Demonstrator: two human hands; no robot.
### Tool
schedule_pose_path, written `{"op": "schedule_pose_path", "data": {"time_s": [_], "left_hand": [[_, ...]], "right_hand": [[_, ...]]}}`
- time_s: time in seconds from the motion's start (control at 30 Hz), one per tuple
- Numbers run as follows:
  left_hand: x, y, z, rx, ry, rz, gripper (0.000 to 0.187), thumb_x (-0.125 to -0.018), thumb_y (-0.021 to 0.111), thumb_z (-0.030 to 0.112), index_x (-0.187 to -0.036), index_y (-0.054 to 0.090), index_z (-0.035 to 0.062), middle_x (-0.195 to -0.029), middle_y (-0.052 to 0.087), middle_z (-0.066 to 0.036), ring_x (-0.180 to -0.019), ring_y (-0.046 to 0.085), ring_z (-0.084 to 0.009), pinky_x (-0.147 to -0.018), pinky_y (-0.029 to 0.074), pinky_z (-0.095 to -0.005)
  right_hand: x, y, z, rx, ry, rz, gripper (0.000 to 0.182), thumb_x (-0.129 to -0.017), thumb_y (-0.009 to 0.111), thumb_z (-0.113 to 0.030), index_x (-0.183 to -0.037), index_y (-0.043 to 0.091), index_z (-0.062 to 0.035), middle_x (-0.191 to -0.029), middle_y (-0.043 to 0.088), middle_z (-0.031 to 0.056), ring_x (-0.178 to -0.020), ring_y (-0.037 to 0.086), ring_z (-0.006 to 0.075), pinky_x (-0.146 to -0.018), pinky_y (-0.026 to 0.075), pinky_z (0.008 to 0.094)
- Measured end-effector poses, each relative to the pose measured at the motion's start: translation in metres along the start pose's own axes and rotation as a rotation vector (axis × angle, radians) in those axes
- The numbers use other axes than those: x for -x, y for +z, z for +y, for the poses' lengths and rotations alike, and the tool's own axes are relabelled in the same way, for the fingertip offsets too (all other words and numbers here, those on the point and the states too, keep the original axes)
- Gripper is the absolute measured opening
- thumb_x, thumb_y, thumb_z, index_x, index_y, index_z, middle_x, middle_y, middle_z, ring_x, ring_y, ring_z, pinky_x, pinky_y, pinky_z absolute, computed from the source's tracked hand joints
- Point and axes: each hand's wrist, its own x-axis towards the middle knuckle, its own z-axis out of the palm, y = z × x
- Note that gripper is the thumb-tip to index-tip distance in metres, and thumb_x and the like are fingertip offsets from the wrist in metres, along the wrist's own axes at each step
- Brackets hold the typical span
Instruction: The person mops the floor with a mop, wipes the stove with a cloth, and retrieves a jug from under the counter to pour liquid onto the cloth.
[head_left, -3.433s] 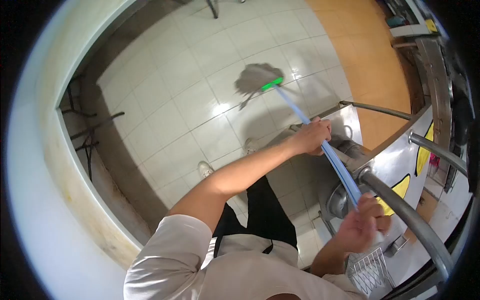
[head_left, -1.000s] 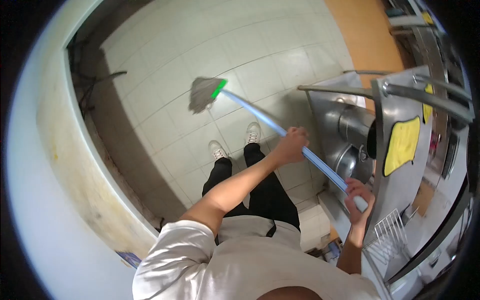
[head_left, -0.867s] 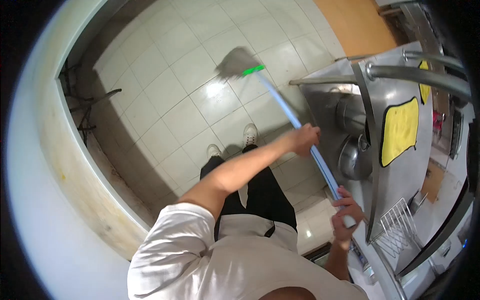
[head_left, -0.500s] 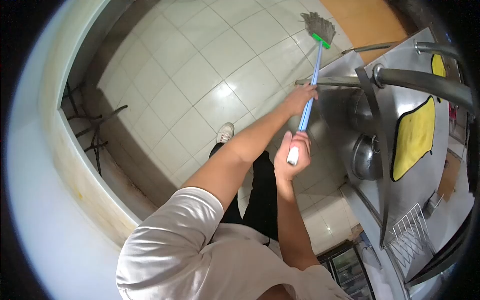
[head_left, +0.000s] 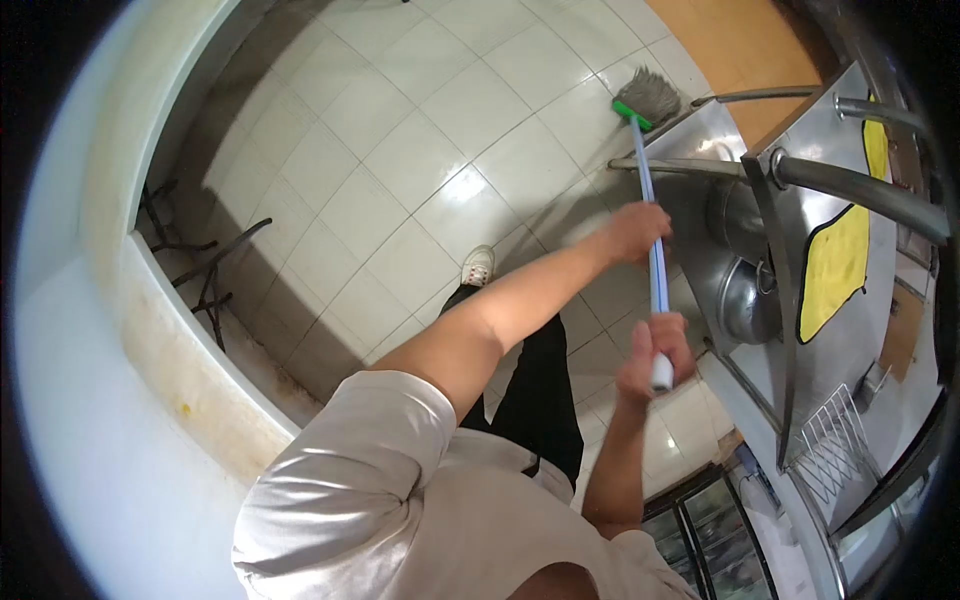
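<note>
A mop (head_left: 658, 280) with a pale blue handle, green clamp and grey strands runs from my hands to the tiled floor. Its head rests at the foot of the steel rack, near the orange-brown floor patch. My left hand (head_left: 640, 232) is wrapped round the middle of the handle, slightly blurred. Closer to my body, my right hand (head_left: 652, 355) grips the top of the handle, and the white end cap sticks out of it. The handle hides some of the fingers of both hands.
On my right stands a steel rack (head_left: 786, 300) with tubular legs, holding metal pots (head_left: 748, 300), a yellow cloth (head_left: 835, 270) and a wire rack (head_left: 835, 440). A pale curved counter (head_left: 190, 340) edges the left side, with dark bent rods (head_left: 215, 262) beneath.
Both hands have moved right and back toward my body with the mop. The mop head has come nearer and right, against the rack's foot, its strands more bunched. The view has shifted slightly.
</note>
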Motion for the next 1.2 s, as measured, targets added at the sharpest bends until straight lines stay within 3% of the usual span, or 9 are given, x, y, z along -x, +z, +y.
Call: {"op": "schedule_pose_path", "data": {"time_s": [0.1, 0.23, 0.57, 0.67, 0.8, 0.87, 1.0, 1.07, 1.2], "left_hand": [[0.020, -0.030, 0.074, 0.032, -0.200, -0.181, 0.016, -0.061, 0.076, 0.018, -0.076, 0.072, 0.0142, -0.080, 0.066, -0.011, -0.083, 0.063, -0.0310, -0.080, 0.051, -0.0410], [0.077, -0.030, 0.142, 0.172, -0.315, -0.035, 0.013, -0.057, 0.077, 0.016, -0.069, 0.071, 0.0133, -0.070, 0.064, -0.011, -0.077, 0.063, -0.0308, -0.076, 0.050, -0.0434], [0.255, -0.041, 0.203, 0.087, -0.611, 0.422, 0.009, -0.068, 0.065, 0.014, -0.064, 0.060, 0.0081, -0.065, 0.059, -0.009, -0.069, 0.061, -0.0314, -0.068, 0.047, -0.0417], [0.297, -0.023, 0.210, 0.083, -0.748, 0.556, 0.018, -0.071, 0.065, 0.013, -0.059, 0.054, 0.0052, -0.062, 0.056, -0.012, -0.065, 0.058, -0.0346, -0.063, 0.044, -0.0433], [0.331, 0.038, 0.172, -0.189, -1.008, 0.588, 0.012, -0.063, 0.069, 0.014, -0.058, 0.060, 0.0073, -0.064, 0.058, -0.012, -0.068, 0.057, -0.0342, -0.065, 0.046, -0.0444], [0.309, 0.055, 0.166, -0.171, -0.862, 0.544, 0.013, -0.062, 0.068, 0.017, -0.058, 0.059, 0.0087, -0.066, 0.056, -0.011, -0.072, 0.056, -0.0333, -0.068, 0.044, -0.0450], [0.206, 0.083, 0.183, -0.092, -0.659, 0.469, 0.019, -0.060, 0.071, 0.022, -0.055, 0.057, 0.0103, -0.064, 0.057, -0.008, -0.074, 0.057, -0.0296, -0.067, 0.042, -0.0436], [0.149, 0.124, 0.188, -0.015, -0.499, 0.565, 0.018, -0.057, 0.073, 0.021, -0.058, 0.057, 0.0126, -0.075, 0.057, -0.007, -0.080, 0.057, -0.0291, -0.070, 0.042, -0.0433], [0.041, 0.150, 0.226, 0.022, -0.260, 0.373, 0.009, -0.063, 0.072, 0.021, -0.067, 0.067, 0.0145, -0.082, 0.058, -0.008, -0.085, 0.056, -0.0303, -0.076, 0.042, -0.0443]], "right_hand": [[-0.002, -0.057, -0.040, -0.085, -0.036, -0.202, 0.032, -0.073, 0.063, -0.006, -0.058, 0.035, -0.0101, -0.054, 0.040, 0.0015, -0.054, 0.040, 0.0151, -0.070, 0.034, 0.0356], [-0.002, -0.112, -0.087, -0.245, 0.066, -0.460, 0.039, -0.068, 0.068, -0.020, -0.052, 0.033, -0.0134, -0.048, 0.036, -0.0002, -0.046, 0.036, 0.0141, -0.066, 0.029, 0.0347], [0.045, -0.071, -0.107, -0.683, 0.104, -1.146, 0.038, -0.063, 0.067, -0.022, -0.051, 0.031, -0.0144, -0.046, 0.033, -0.0016, -0.040, 0.033, 0.0193, -0.054, 0.023, 0.0356], [0.064, -0.055, -0.074, -0.852, 0.045, -1.332, 0.035, -0.065, 0.067, -0.011, -0.053, 0.034, -0.0125, -0.048, 0.038, -0.0006, -0.044, 0.040, 0.0191, -0.056, 0.027, 0.0344], [0.089, -0.065, -0.023, -0.752, 0.418, -1.153, 0.015, -0.068, 0.061, 0.005, -0.063, 0.048, -0.0010, -0.066, 0.053, 0.0110, -0.069, 0.053, 0.0236, -0.074, 0.042, 0.0363], [0.088, -0.097, 0.015, -0.759, 0.428, -1.014, 0.011, -0.074, 0.062, 0.006, -0.073, 0.054, -0.0016, -0.079, 0.061, 0.0095, -0.074, 0.056, 0.0176, -0.068, 0.045, 0.0319], [0.066, -0.196, 0.047, -0.718, 0.370, -0.601, 0.027, -0.084, 0.063, -0.026, -0.087, 0.054, -0.0003, -0.089, 0.059, 0.0136, -0.090, 0.059, 0.0298, -0.088, 0.045, 0.0461], [0.036, -0.259, 0.041, -0.755, 0.350, -0.622, 0.040, -0.086, 0.058, -0.039, -0.093, 0.051, 0.0000, -0.087, 0.054, 0.0141, -0.105, 0.056, 0.0364, -0.099, 0.039, 0.0537], [0.038, -0.313, -0.023, -0.753, 0.422, -0.217, 0.029, -0.085, 0.057, -0.031, -0.084, 0.048, -0.0039, -0.086, 0.048, 0.0096, -0.115, 0.048, 0.0357, -0.098, 0.038, 0.0521]]}}
